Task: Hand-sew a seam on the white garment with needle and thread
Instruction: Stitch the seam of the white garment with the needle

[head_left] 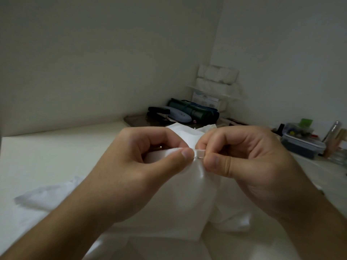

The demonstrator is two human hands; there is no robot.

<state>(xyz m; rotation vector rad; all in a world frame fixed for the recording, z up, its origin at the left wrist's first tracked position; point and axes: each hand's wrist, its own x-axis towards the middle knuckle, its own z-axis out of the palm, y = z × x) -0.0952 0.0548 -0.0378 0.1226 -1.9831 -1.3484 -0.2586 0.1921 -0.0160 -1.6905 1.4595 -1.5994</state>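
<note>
The white garment (187,194) is lifted off the pale table (47,156) in front of me, its lower part draped down and spread on the surface. My left hand (131,169) pinches a folded edge of the cloth between thumb and curled fingers. My right hand (249,162) pinches the same edge right beside it, thumb tips nearly touching. A thin glint of the needle (198,158) shows between the two thumbs, across a small strip of cloth. The thread is too fine to make out.
Dark rolled items and a bluish case (178,115) lie at the back corner under a small white shelf (216,85) stacked with white packs. A lidded plastic box (302,143) with small things and jars stands at the right edge. White walls close off the back.
</note>
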